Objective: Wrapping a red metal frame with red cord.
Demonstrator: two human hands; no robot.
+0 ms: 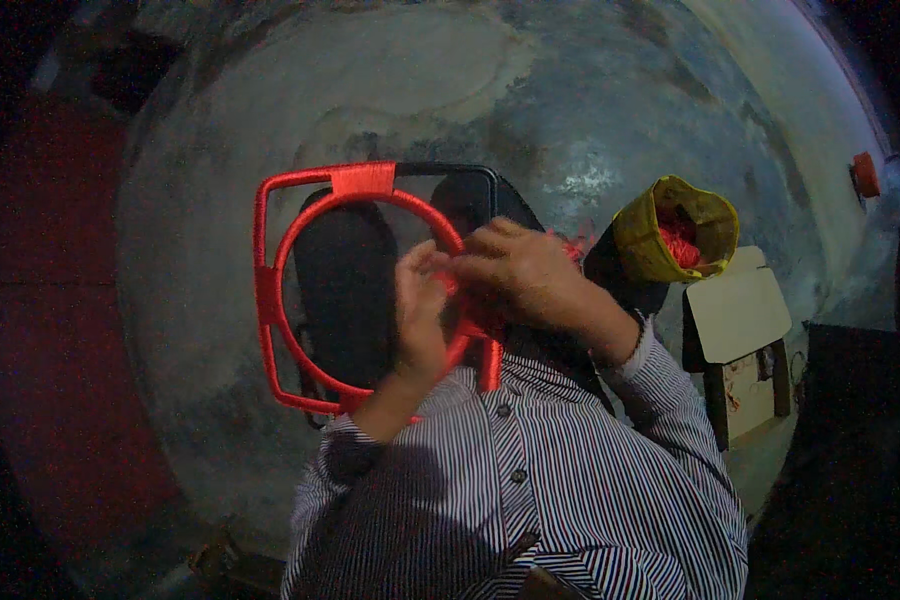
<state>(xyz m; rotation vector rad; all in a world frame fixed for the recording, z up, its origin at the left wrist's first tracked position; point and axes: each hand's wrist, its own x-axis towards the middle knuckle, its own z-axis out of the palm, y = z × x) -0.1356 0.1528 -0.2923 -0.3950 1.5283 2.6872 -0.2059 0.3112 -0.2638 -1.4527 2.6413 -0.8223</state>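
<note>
A square frame (263, 230) with rounded corners rests across my lap, with a ring (288, 235) inside it. Glossy red cord covers the ring and much of the frame, while the top right part of the frame shows bare black. My left hand (422, 310) reaches through the ring to its right side, fingers bent against the red cord. From the right, my right hand (540, 275) curls over the same spot, its fingertips meeting those of my left hand. Loose red strands (575, 245) stick out behind my right hand. Just what the fingertips pinch is partly hidden.
A yellow bag (638, 235) holding red cord stands open at the right. Beside it lies an open cardboard box (738, 310). The grey concrete floor (410, 70) surrounds me, with a dark red floor area (55, 290) at the left and a wall at the far right.
</note>
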